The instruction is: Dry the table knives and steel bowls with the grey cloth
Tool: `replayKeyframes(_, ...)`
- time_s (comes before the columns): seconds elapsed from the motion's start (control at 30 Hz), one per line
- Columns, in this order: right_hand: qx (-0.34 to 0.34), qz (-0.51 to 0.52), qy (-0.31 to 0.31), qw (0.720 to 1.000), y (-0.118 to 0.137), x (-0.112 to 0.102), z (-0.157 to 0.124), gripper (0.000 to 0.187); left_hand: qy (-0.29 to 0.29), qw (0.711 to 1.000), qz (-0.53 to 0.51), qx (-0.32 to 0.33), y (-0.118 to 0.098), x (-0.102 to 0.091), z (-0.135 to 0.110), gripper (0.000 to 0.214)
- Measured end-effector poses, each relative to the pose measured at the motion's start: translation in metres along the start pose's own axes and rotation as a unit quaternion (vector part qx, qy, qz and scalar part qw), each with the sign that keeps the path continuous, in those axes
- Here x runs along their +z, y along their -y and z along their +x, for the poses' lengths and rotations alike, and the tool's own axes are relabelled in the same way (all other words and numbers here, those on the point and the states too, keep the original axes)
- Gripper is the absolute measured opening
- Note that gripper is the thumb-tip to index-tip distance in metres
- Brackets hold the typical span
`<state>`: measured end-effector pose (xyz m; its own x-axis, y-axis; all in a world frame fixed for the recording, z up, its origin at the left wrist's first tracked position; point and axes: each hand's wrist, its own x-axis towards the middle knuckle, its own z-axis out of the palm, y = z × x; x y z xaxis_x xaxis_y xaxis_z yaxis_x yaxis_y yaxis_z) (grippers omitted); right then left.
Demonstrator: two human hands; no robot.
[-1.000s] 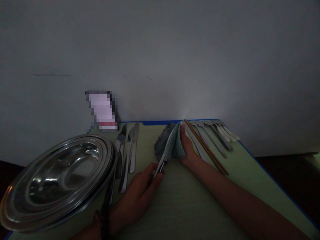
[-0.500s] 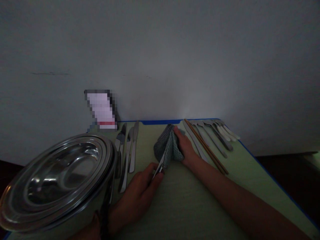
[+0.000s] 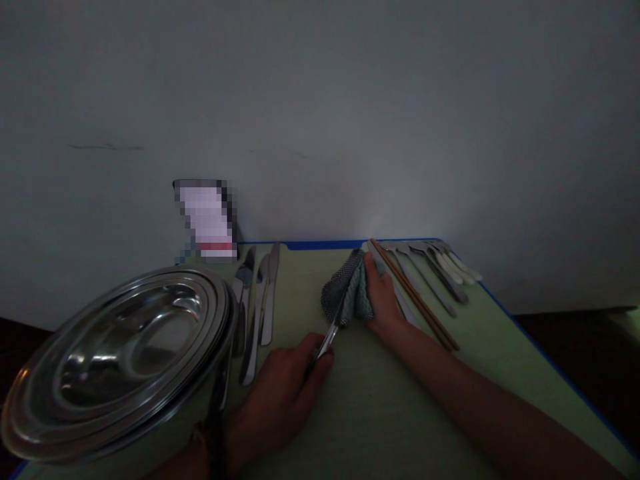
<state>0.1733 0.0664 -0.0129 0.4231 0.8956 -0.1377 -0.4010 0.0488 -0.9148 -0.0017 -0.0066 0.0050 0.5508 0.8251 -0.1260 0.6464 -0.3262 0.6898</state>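
Note:
My left hand (image 3: 290, 383) is closed around the near end of a shiny table knife (image 3: 328, 339), which slants away from me. The knife's far part is hidden in the folds of a grey-green checked cloth (image 3: 345, 288). My right hand (image 3: 383, 293) grips this cloth from the right side, thumb on top, pinching it about the knife. Both hands are just above the table, between two groups of cutlery. Several knives (image 3: 269, 300) lie to the left. On the right, one more knife (image 3: 407, 310) is partly covered by my right hand, beside wooden chopsticks (image 3: 420, 300).
A stack of oval steel dishes (image 3: 130, 353) takes up the left of the green table (image 3: 380, 407). Spoons (image 3: 433, 290) and white-handled cutlery (image 3: 453, 267) lie at the back right. A phone with a blurred screen (image 3: 207, 217) leans against the wall (image 3: 320, 120).
My right hand and the cloth have shifted a little right, along the knife away from my left hand. More of the knife shows between my hands. The view has moved slightly.

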Motion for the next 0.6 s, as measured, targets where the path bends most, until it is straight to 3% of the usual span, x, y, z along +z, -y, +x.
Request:
replayKeyframes(0.37, -0.035, -0.15, 0.022, 0.988, -0.013, 0.003, -0.016, 0.048, -0.017, 0.999, -0.024, -0.012, 0.001, 0.0, 0.005, 0.025)
replayKeyframes(0.6, -0.08, -0.144, 0.0, 0.986, 0.01, 0.005, -0.013, 0.045, -0.04, 0.999, -0.031, 0.01, -0.003, 0.003, -0.001, 0.025)
